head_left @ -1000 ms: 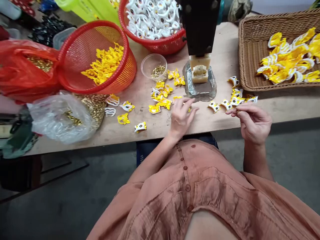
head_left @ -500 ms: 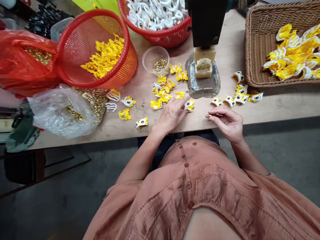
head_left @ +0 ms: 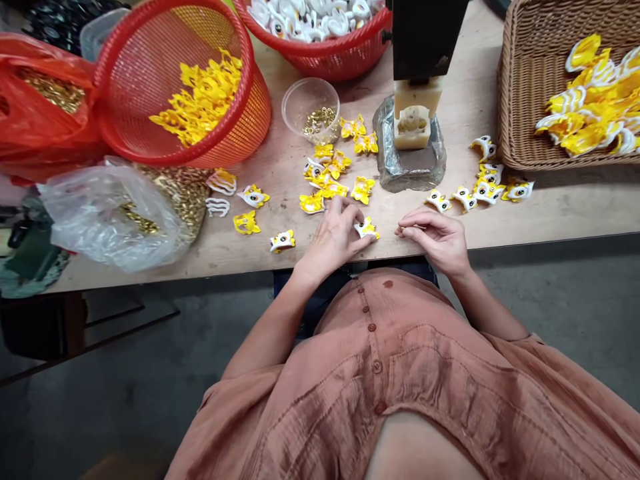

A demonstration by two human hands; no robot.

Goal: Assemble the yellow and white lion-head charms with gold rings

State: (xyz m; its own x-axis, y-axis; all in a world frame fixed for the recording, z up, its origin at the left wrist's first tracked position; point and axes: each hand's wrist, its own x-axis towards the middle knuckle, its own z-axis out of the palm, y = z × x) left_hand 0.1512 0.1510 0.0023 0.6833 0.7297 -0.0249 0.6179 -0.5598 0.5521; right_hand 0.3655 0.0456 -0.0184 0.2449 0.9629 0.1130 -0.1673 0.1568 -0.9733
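My left hand [head_left: 334, 238] rests on the wooden table [head_left: 550, 213] near its front edge, fingers closed on a small white-and-yellow plastic piece [head_left: 367, 229]. My right hand [head_left: 434, 237] sits just to its right, thumb and fingers pinched on something small that I cannot make out. A scatter of yellow pieces [head_left: 330, 175] lies just beyond my left hand. Behind both hands stands a black press [head_left: 425, 40] with a cream die block [head_left: 412, 120] on a grey base [head_left: 410, 167].
A tipped red basket [head_left: 140, 100] holds yellow parts; another red basket [head_left: 325, 57] holds white ones. A wicker tray [head_left: 520, 113] with finished pieces sits at right. A clear cup [head_left: 310, 110] of brass bits, a clear bag [head_left: 110, 213] and a red bag [head_left: 45, 113] lie at left. White-and-yellow pieces [head_left: 480, 190] lie right of the press.
Both hands drew back toward the table's front edge and closer together. My left hand picked a white-and-yellow piece from the scatter; my right hand moved left, still pinched.
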